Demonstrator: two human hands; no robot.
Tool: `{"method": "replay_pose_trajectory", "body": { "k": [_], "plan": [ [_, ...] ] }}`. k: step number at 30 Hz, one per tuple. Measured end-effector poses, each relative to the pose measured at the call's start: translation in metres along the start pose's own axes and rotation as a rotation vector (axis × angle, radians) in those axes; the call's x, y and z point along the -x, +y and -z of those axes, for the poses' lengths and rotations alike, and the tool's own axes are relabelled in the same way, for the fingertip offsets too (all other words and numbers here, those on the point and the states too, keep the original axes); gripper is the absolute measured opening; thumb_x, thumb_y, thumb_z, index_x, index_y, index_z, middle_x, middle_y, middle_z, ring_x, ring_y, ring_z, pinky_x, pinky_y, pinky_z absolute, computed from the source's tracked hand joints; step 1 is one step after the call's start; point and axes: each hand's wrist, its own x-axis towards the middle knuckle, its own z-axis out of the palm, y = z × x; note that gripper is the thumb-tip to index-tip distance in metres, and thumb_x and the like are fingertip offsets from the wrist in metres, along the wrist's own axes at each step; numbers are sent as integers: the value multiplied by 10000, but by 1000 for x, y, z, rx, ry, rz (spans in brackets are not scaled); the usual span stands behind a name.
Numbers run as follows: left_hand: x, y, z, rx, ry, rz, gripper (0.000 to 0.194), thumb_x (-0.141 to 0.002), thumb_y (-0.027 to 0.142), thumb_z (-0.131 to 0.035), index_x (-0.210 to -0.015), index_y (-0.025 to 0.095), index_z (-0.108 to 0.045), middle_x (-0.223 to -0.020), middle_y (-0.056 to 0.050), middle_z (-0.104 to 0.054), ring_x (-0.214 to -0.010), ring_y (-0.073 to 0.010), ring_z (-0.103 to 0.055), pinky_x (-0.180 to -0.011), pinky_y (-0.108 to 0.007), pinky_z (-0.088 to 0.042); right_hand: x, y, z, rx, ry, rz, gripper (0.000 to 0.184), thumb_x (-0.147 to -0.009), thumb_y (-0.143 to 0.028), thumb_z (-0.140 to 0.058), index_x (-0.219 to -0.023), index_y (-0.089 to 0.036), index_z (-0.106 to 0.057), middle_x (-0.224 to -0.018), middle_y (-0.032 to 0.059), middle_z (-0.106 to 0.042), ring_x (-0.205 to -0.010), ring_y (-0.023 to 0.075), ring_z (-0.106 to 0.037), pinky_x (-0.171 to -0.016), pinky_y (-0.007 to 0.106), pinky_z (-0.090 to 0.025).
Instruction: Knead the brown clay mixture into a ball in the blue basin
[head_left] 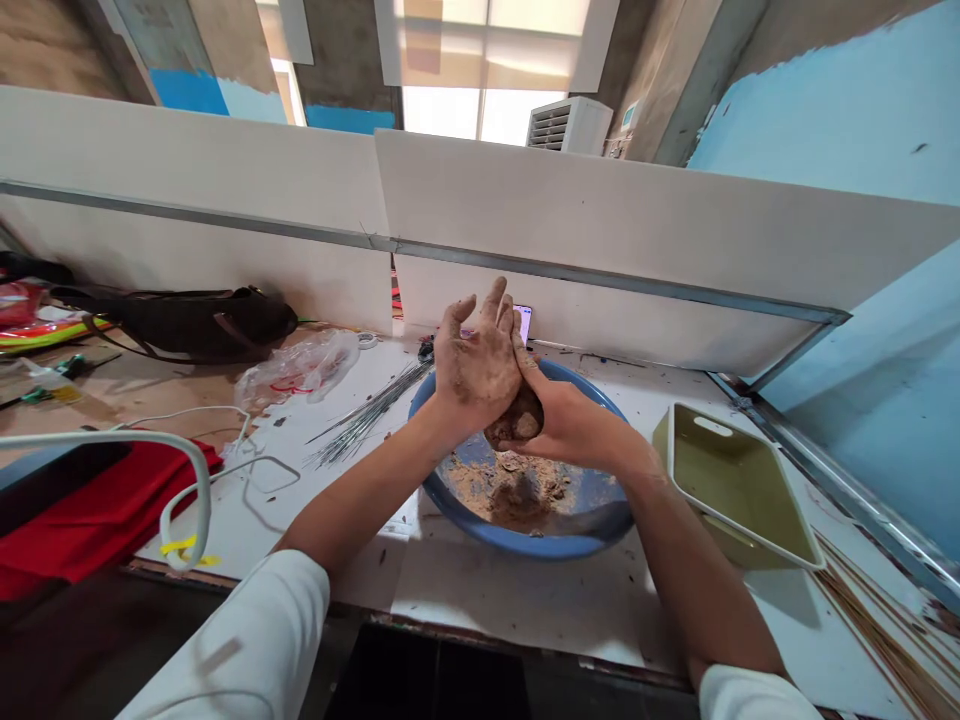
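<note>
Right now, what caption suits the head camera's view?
Dirty left hand touches right hand, which cups a dark brown lump above a round blue basin.

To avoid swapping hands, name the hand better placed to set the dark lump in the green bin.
Right, I'd judge: the right hand cups the lump and is nearer the green bin. The left hand is open, fingers raised, farther off.

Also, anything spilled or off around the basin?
Small dark crumbs litter the white tabletop outside the blue basin, possibly spilled clay. The wall's blue paint also ends in a ragged edge, looking unfinished.
</note>
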Motion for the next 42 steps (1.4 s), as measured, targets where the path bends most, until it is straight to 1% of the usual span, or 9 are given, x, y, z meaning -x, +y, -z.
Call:
{"method": "replay_pose_trajectory", "body": {
  "k": [6,9,14,17,24,30,33,37,42],
  "plan": [
    [-6,12,3,-149,52,-249,407,-1089,475,-494,-1404,374,-732,-1633,24,-691,-1708,-262,-446,-1211,-379,-571,2,-14,-7,-133,-222,72,1457,-868,-392,-950,-1885,-276,87,-1282,96,-860,-1173,332,-825,-991,440,-641],
    [1,11,-2,-175,18,-316,426,-1095,436,-453,-1428,398,-716,-1681,54,-658,-1746,-229,-373,-1253,-375,-528,4,-20,-8,-90,-230,74,1491,-852,-388,-963,-1883,-272,108,-1283,110,-862,-1168,352,-825,-959,445,-641],
    [14,-5,-10,-204,7,-147,514,-1095,451,-453,-1553,376,-672,-1628,1,-683,-1669,-292,-494,-1191,-401,-599,1,-10,-1,-104,-96,26,1464,-871,-374,-945,-1883,-248,105,-1248,119,-872,-1148,364,-833,-888,422,-639],
    [17,-14,-11,-215,-11,-92,546,-1074,462,-467,-1571,358,-667,-1617,-3,-671,-1678,-293,-476,-1228,-401,-591,-2,-4,1,-83,-43,-11,1473,-851,-403,-961,-1887,-249,75,-1272,131,-868,-1129,380,-837,-834,414,-638],
    [3,-4,-3,-165,26,-139,466,-1063,470,-542,-1477,353,-721,-1511,-27,-716,-1618,-302,-545,-1258,-403,-565,0,-8,0,-153,-131,3,1518,-855,-419,-973,-1875,-223,135,-1183,96,-886,-1110,352,-846,-911,438,-666],
    [-8,6,7,-225,44,-144,509,-1093,548,-509,-1577,463,-641,-1703,4,-622,-1759,-310,-342,-1283,-563,-500,4,-13,0,-172,-285,157,1467,-826,-441,-989,-1894,-262,0,-1427,136,-822,-1310,343,-798,-1070,464,-651],
    [-2,3,4,-223,40,-116,528,-1089,560,-506,-1582,445,-657,-1691,-2,-640,-1750,-321,-362,-1280,-551,-517,3,-15,-1,-127,-272,103,1494,-845,-438,-975,-1886,-264,82,-1350,126,-850,-1210,346,-827,-991,455,-656],
    [7,-6,-1,-210,63,-37,501,-1099,511,-469,-1519,388,-713,-1627,11,-685,-1713,-274,-426,-1242,-463,-587,0,-13,-2,2,-146,-21,1433,-908,-437,-912,-1880,-212,116,-1165,124,-888,-961,338,-837,-805,419,-623],
    [-6,-4,9,-228,81,-13,539,-1066,558,-525,-1557,390,-669,-1708,-9,-616,-1708,-313,-435,-1243,-506,-569,0,-12,-3,-32,-194,3,1415,-883,-380,-931,-1891,-259,54,-1118,68,-891,-980,313,-843,-814,383,-627]
  ]
}}
